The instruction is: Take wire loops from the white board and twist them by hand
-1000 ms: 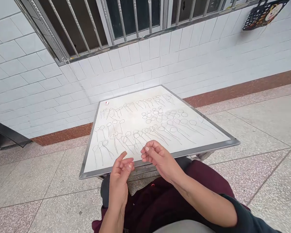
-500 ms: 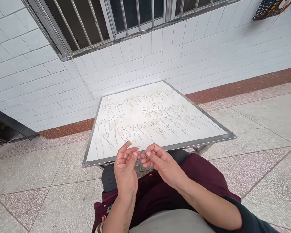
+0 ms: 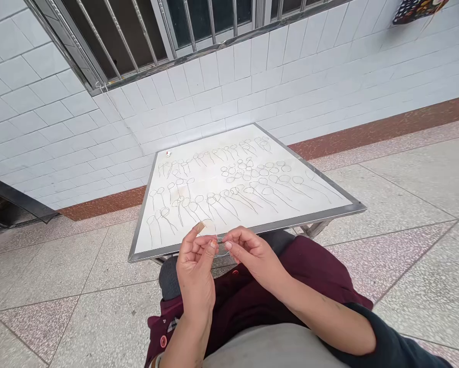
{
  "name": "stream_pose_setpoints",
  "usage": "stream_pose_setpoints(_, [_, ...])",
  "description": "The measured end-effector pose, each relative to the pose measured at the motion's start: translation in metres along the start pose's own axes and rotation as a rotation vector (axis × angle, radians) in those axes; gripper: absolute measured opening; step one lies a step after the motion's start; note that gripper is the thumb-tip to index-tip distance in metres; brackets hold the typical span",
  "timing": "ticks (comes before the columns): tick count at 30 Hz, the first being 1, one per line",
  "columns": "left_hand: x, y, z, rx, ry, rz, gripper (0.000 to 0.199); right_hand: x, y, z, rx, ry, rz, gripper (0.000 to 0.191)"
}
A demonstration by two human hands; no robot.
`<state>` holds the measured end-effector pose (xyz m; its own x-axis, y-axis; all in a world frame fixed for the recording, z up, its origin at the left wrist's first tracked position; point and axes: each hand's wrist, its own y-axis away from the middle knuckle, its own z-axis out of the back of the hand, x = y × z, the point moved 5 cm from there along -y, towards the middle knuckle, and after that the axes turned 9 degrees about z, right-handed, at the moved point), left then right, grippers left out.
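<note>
Nearest, on the person's side of the table [image 3: 209,176], lies a maroon garment [image 3: 324,271] over the lap, with grey cloth [image 3: 279,347] closer in. Just short of the table's near edge, the left hand [image 3: 196,268] pinches a thin, pale looped strand [image 3: 222,255] between thumb and forefinger; a tan wrap [image 3: 201,225] circles one of its fingers. The right hand [image 3: 254,258] grips the same strand with thumb and fingertips, almost touching the left. Both hands hide the middle of the table's near edge. A metal leg [image 3: 315,228] shows under the table's near right part.

The table's top is white with a grey metal rim. Along its near half runs a row of looped wires [image 3: 268,191] with long tails; small closed rings [image 3: 264,172] cluster right of its centre, and more tailed loops [image 3: 217,153] line its far part. A tiny red-and-white object [image 3: 168,154] sits by its far left corner.

Speckled stone floor [image 3: 413,189] spreads on either side of the table. Behind it stands a white tiled wall [image 3: 198,105] with a red-brown base strip [image 3: 106,203], a barred window [image 3: 210,23] above, and a patterned bag [image 3: 416,9], partly cut off, high to the right.
</note>
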<state>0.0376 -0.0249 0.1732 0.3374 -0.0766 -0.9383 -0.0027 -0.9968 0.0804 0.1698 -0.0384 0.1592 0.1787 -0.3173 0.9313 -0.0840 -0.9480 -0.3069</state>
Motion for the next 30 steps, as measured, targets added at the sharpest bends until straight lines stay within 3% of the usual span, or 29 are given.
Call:
stream_pose_setpoints(12, [0.004,-0.002,0.005,-0.021,0.089,0.063,0.041,-0.007,0.001,-0.001,0.013,0.078,0.07,0.016])
stream_pose_setpoints(16, [0.005,-0.004,0.009,-0.025,-0.009,0.022,0.042,-0.005,-0.003,0.002,0.018,0.087,-0.009,0.019])
stream_pose_setpoints(23, [0.01,-0.002,0.006,0.057,-0.192,-0.005,0.044,-0.016,-0.007,-0.003,0.034,-0.113,-0.083,0.019])
stream_pose_setpoints(30, [0.01,-0.001,0.004,0.023,-0.271,0.045,0.045,-0.018,-0.008,-0.001,0.082,0.056,-0.036,0.013])
